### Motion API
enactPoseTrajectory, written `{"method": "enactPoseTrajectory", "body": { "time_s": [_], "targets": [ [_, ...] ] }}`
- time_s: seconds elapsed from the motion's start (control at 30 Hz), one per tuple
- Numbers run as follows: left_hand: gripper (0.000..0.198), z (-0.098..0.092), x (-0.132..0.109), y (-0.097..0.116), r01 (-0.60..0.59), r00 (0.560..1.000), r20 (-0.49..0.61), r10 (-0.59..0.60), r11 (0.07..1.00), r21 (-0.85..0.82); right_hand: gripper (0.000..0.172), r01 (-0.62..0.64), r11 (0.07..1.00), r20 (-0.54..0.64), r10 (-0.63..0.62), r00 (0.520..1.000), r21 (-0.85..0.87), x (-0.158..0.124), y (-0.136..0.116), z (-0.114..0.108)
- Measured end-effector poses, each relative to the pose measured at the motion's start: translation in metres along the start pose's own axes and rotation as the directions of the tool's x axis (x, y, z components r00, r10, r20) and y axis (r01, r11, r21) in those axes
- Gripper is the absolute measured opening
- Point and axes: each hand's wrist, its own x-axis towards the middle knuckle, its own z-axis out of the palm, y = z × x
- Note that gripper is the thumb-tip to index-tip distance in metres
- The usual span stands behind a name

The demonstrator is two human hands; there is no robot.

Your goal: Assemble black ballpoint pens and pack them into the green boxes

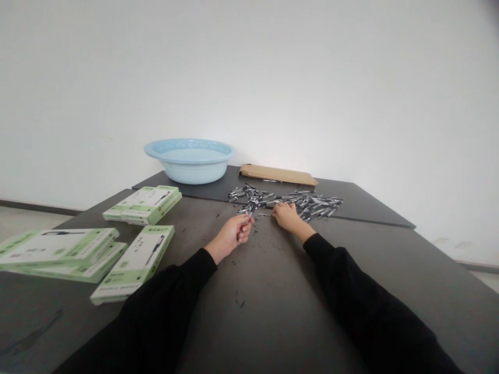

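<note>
My left hand (233, 234) is closed around a few pens (251, 210), their dark ends pointing away from me and up. To its right, my right hand (287, 217) reaches down at the near edge of a loose pile of pens (317, 205). Its fingers are curled together at the table, and what they pinch is hidden. One thin pen (265, 214) lies by these fingertips. Another heap of black and clear pens (245, 192) spreads just beyond my left hand.
On the left lie several green-and-white pen boxes: a flat pair (142, 204), a stack (58, 249) and a single box (134, 262). A light blue basin (195, 171) stands at the back left. A brown cardboard piece (276, 174) lies near the wall on the dark table (296, 311).
</note>
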Motion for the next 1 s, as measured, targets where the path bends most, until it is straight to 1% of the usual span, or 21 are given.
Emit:
{"method": "enactPoseTrajectory", "body": {
  "time_s": [0.13,0.2,0.27,0.3,0.37,0.43,0.53,0.63,0.73,0.83,0.9,0.93,1.0],
  "targets": [
    [0.018,-0.001,0.001,-0.001,0.002,1.0,-0.012,-0.002,1.0,0.005,0.026,0.019,0.999,-0.04,-0.02,0.999,-0.036,-0.006,-0.006,-0.002],
    [0.015,0.0,0.001,-0.002,-0.009,0.999,-0.034,0.009,1.0,0.0,0.027,0.035,0.998,-0.105,-0.041,0.994,-0.059,-0.008,-0.007,-0.009],
    [0.009,0.001,0.001,-0.003,-0.046,0.997,-0.06,0.046,0.999,0.008,0.026,0.049,0.996,-0.195,-0.062,0.979,-0.07,-0.01,-0.007,-0.019],
    [0.009,0.002,0.001,-0.003,-0.071,0.995,-0.074,0.072,0.997,0.014,0.025,0.056,0.996,-0.236,-0.07,0.969,-0.065,-0.01,-0.008,-0.025],
    [0.016,0.004,0.001,-0.004,-0.116,0.988,-0.105,0.118,0.993,0.018,0.023,0.085,0.996,-0.292,-0.093,0.952,-0.039,-0.011,-0.012,-0.036],
    [0.022,0.005,0.0,-0.004,-0.137,0.981,-0.137,0.138,0.99,0.014,0.021,0.143,0.99,-0.318,-0.14,0.938,-0.015,-0.012,-0.021,-0.045],
    [0.032,0.005,0.0,-0.004,-0.134,0.979,-0.151,0.136,0.991,0.025,0.021,0.246,0.969,-0.315,-0.236,0.919,-0.008,-0.017,-0.036,-0.053],
    [0.04,0.005,0.001,-0.004,-0.132,0.978,-0.155,0.139,0.99,0.056,0.021,0.29,0.957,-0.28,-0.285,0.917,-0.022,-0.022,-0.046,-0.056],
    [0.04,0.005,0.001,-0.004,-0.122,0.978,-0.164,0.132,0.99,0.071,0.023,0.305,0.952,-0.235,-0.302,0.924,-0.023,-0.025,-0.049,-0.055],
    [0.036,0.005,0.001,-0.005,-0.124,0.976,-0.168,0.138,0.988,0.091,0.023,0.328,0.945,-0.214,-0.322,0.922,-0.009,-0.026,-0.049,-0.052],
    [0.031,0.004,0.003,-0.007,-0.138,0.968,-0.195,0.16,0.983,0.123,0.021,0.314,0.949,-0.247,-0.3,0.921,0.021,-0.024,-0.047,-0.049],
    [0.028,0.003,0.003,-0.008,-0.146,0.961,-0.214,0.174,0.98,0.138,0.02,0.288,0.956,-0.284,-0.263,0.922,0.051,-0.022,-0.046,-0.048],
    [0.024,0.001,0.005,-0.008,-0.177,0.948,-0.239,0.212,0.971,0.159,0.019,0.195,0.968,-0.394,-0.119,0.911,0.158,-0.019,-0.04,-0.046]
  ]
}}
